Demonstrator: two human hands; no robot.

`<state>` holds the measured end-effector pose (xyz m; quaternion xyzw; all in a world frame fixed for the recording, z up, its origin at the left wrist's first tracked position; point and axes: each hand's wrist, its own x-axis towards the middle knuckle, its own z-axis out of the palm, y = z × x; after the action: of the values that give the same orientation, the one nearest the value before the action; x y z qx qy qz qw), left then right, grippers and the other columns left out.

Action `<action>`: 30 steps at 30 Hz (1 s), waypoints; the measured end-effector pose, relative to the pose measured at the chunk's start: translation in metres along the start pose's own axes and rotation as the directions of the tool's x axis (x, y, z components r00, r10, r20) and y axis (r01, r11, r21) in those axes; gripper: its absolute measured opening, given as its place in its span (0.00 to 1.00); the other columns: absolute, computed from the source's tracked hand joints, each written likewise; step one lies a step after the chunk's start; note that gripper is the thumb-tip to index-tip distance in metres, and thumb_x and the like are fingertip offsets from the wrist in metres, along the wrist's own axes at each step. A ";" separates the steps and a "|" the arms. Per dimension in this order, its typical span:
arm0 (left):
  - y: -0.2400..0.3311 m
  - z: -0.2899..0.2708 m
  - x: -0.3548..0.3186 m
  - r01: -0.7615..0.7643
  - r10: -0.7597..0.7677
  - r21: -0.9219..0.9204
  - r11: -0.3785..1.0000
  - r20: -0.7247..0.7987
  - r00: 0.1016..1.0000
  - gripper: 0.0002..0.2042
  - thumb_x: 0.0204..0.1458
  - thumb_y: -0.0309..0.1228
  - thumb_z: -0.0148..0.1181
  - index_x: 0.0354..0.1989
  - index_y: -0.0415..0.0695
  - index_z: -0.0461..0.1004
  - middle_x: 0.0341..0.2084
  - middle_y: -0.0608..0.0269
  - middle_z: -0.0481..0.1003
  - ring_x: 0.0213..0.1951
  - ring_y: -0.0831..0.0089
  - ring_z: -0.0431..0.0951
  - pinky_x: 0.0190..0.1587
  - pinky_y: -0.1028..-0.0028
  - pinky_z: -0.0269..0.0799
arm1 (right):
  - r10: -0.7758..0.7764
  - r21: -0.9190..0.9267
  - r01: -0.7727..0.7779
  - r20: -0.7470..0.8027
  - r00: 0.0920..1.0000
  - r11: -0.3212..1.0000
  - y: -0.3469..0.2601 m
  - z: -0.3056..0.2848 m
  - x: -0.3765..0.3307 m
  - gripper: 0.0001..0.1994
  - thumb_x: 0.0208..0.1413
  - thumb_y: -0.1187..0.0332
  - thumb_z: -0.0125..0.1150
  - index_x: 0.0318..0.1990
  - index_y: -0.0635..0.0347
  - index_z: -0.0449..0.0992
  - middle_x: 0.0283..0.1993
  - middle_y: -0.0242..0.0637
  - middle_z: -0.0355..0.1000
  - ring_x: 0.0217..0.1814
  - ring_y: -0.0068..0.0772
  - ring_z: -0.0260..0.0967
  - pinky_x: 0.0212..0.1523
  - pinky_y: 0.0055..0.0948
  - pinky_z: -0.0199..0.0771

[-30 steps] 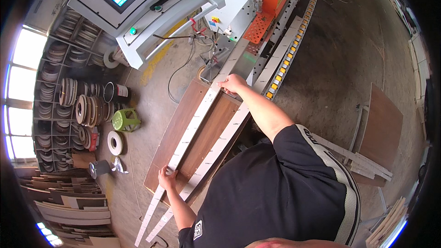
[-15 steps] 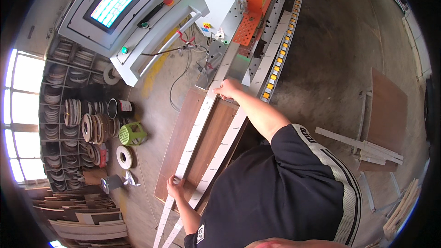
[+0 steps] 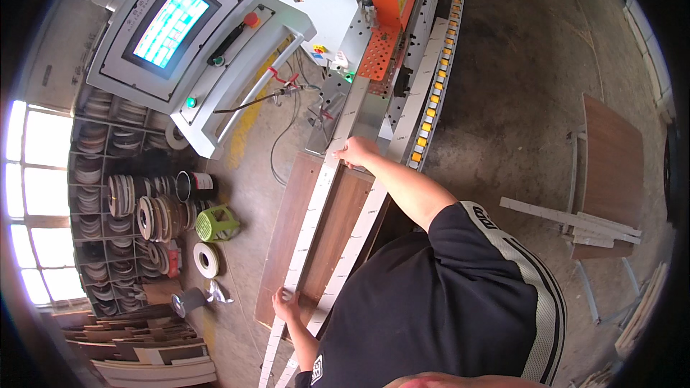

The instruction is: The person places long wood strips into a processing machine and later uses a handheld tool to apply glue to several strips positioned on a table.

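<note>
A long, narrow, pale strip [image 3: 312, 220] with dark marks along it runs lengthwise toward a machine's orange perforated guard [image 3: 379, 50]. My right hand [image 3: 357, 152] is closed on it near the machine, thumb and fingers at its edge. Nearer my body, my left hand [image 3: 286, 305] grips the same strip, with its fingers curled at the side. A second similar strip [image 3: 357, 234] lies alongside, closer to me, and passes under my right forearm. Beneath both is a brown wood-grain board [image 3: 291, 219].
A control panel with a lit screen [image 3: 171, 26] stands at the upper left. Yellow rollers [image 3: 430, 112] line the machine's right side. On the floor at left are a green stool [image 3: 217, 223] and tape rolls [image 3: 206, 261]. Brown panels [image 3: 611, 165] stand at right.
The whole view has shifted a little, so the panel and floor items appear lower and turned. Both hands stay on the strip, in nearly the same places.
</note>
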<state>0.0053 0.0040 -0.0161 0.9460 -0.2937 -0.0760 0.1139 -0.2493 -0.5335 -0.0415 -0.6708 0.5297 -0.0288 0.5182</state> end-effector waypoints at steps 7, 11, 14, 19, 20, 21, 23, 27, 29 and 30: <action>-0.002 0.000 -0.001 0.031 -0.031 0.002 1.000 0.012 0.999 0.29 0.34 0.35 0.82 0.50 0.52 0.81 0.44 0.63 0.78 0.50 0.56 0.78 0.53 0.57 0.75 | 0.057 0.107 -0.066 0.084 0.995 0.992 -0.005 -0.005 0.002 0.22 0.57 0.44 0.71 0.33 0.56 0.84 0.27 0.29 0.82 0.24 0.21 0.80 0.24 0.26 0.75; 0.001 -0.001 -0.001 0.026 -0.026 0.014 1.000 0.011 1.000 0.29 0.35 0.36 0.81 0.51 0.52 0.81 0.47 0.63 0.79 0.51 0.56 0.78 0.54 0.58 0.75 | 0.044 0.165 -0.059 0.091 0.995 0.984 -0.007 -0.008 -0.001 0.22 0.57 0.44 0.71 0.32 0.57 0.84 0.27 0.29 0.81 0.23 0.20 0.79 0.22 0.24 0.74; -0.002 -0.001 -0.001 0.045 -0.045 -0.001 0.999 0.018 0.999 0.29 0.35 0.36 0.80 0.52 0.52 0.81 0.46 0.63 0.79 0.52 0.55 0.78 0.54 0.58 0.75 | 0.058 0.184 -0.075 0.100 0.993 0.980 -0.009 -0.009 -0.001 0.21 0.57 0.45 0.71 0.32 0.57 0.85 0.27 0.30 0.82 0.24 0.21 0.80 0.24 0.24 0.76; 0.000 0.000 -0.003 -0.010 0.009 -0.011 1.000 -0.051 0.999 0.30 0.33 0.33 0.82 0.51 0.52 0.82 0.43 0.65 0.79 0.37 0.61 0.76 0.42 0.62 0.74 | 0.078 0.182 -0.093 0.091 0.993 0.979 -0.010 -0.008 0.001 0.23 0.58 0.44 0.70 0.30 0.59 0.83 0.25 0.31 0.81 0.21 0.21 0.78 0.20 0.24 0.74; 0.001 0.001 -0.002 -0.008 0.007 -0.021 1.000 -0.051 0.999 0.30 0.33 0.33 0.82 0.51 0.52 0.82 0.43 0.65 0.79 0.37 0.61 0.76 0.42 0.62 0.75 | 0.083 0.159 -0.096 0.087 0.993 0.983 -0.011 -0.009 0.001 0.24 0.59 0.44 0.70 0.30 0.59 0.83 0.25 0.31 0.80 0.21 0.21 0.78 0.20 0.24 0.74; 0.002 0.000 -0.002 -0.004 0.002 -0.030 1.000 -0.052 0.999 0.30 0.33 0.33 0.82 0.51 0.52 0.82 0.43 0.65 0.79 0.37 0.61 0.76 0.42 0.62 0.75 | 0.087 0.136 -0.097 0.084 0.993 0.986 -0.013 -0.010 0.000 0.24 0.59 0.44 0.69 0.30 0.59 0.83 0.24 0.31 0.80 0.21 0.21 0.78 0.20 0.24 0.74; 0.005 0.000 -0.002 0.031 -0.033 -0.047 0.998 -0.035 0.999 0.30 0.33 0.33 0.82 0.51 0.52 0.82 0.43 0.64 0.79 0.39 0.61 0.77 0.44 0.61 0.75 | 0.099 0.126 -0.109 0.082 0.992 0.986 -0.016 -0.010 -0.001 0.24 0.59 0.44 0.68 0.29 0.59 0.83 0.25 0.31 0.81 0.22 0.22 0.79 0.21 0.24 0.76; 0.002 -0.001 -0.002 0.075 -0.076 -0.034 0.997 -0.017 0.997 0.29 0.34 0.33 0.81 0.52 0.51 0.82 0.46 0.63 0.79 0.50 0.57 0.79 0.53 0.59 0.75 | 0.121 0.146 -0.133 0.089 0.989 0.980 -0.014 -0.006 0.001 0.25 0.62 0.44 0.66 0.30 0.60 0.83 0.25 0.30 0.81 0.22 0.22 0.79 0.22 0.24 0.76; -0.005 0.004 -0.003 0.076 -0.077 -0.060 0.995 -0.015 0.997 0.30 0.34 0.34 0.81 0.52 0.51 0.82 0.47 0.62 0.79 0.50 0.56 0.79 0.54 0.58 0.74 | 0.142 0.155 -0.155 0.090 0.986 0.976 -0.018 -0.009 0.002 0.24 0.62 0.45 0.65 0.31 0.61 0.83 0.25 0.30 0.81 0.22 0.22 0.78 0.22 0.24 0.77; -0.006 0.005 -0.002 0.075 -0.076 -0.072 0.995 -0.015 0.997 0.30 0.35 0.34 0.81 0.53 0.51 0.82 0.47 0.62 0.79 0.50 0.56 0.79 0.55 0.58 0.74 | 0.152 0.161 -0.165 0.088 0.984 0.973 -0.019 -0.010 0.003 0.24 0.63 0.46 0.66 0.32 0.61 0.83 0.25 0.31 0.80 0.22 0.22 0.78 0.22 0.24 0.77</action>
<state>0.0057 0.0093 -0.0220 0.9525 -0.2537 -0.0824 0.1472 -0.2407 -0.5441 -0.0249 -0.5810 0.5572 -0.0066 0.5932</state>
